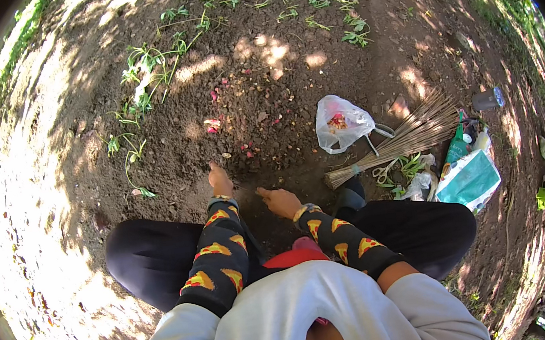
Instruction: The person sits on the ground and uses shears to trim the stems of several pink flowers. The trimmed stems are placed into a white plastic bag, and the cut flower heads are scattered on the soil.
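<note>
My left hand (219,179) is low over the dark soil (176,145) in front of my crossed legs, with one digit pointing forward. To its right, my right hand (280,202) reaches toward it, index finger stretched out at the ground. A thin, faint line shows between the two hands; I cannot tell what it is. The fingers are too small and partly hidden to show whether either hand holds anything. Pink and tan scraps (212,125) lie strewn on the soil ahead. A clear plastic bag (348,128) with similar red and tan pieces inside rests to the right.
A stick broom (400,140) lies slantwise beside the bag. Further right are a teal-and-white packet (472,177), a green packet (456,149), crumpled plastic (420,183) and a grey cylindrical container (487,98). Leafy green cuttings (147,63) lie across the soil ahead and left.
</note>
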Demonstrator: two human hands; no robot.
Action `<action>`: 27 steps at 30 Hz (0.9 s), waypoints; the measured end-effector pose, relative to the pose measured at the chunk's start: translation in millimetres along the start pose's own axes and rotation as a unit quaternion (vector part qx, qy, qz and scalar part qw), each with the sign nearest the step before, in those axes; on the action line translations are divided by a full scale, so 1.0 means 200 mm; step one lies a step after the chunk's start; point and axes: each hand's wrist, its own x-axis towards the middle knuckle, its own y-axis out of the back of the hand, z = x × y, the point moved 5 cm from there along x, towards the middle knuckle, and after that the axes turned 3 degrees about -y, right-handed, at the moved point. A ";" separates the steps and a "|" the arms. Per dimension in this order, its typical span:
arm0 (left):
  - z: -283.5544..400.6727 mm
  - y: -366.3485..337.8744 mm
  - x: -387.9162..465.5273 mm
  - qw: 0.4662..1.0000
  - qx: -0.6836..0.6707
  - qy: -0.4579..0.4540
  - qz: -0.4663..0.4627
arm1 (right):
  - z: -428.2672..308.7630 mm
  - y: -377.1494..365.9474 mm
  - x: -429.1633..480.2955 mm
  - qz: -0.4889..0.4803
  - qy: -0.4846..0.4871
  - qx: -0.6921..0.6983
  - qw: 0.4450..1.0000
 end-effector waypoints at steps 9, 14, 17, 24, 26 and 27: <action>0.09 0.04 -0.05 0.997 -0.053 -0.002 0.056 | 0.04 0.48 0.11 -0.024 -0.130 0.269 0.954; 0.06 -0.06 -0.01 0.998 -0.060 0.008 0.003 | 0.02 0.78 -0.08 -0.095 -0.006 -0.187 0.978; 0.00 -0.12 0.01 0.999 0.026 0.024 -0.026 | 0.02 0.69 -0.19 -0.075 -0.028 -0.213 0.974; -0.07 -0.19 -0.16 0.974 0.173 0.015 -0.146 | 0.05 0.33 -0.26 0.017 -0.082 -0.210 0.974; -0.07 -0.24 -0.21 0.967 0.181 0.019 -0.179 | 0.09 0.30 -0.30 0.035 -0.100 -0.188 0.977; -0.06 -0.26 -0.22 0.969 0.180 0.002 -0.170 | 0.11 0.29 -0.31 0.051 -0.100 -0.175 0.978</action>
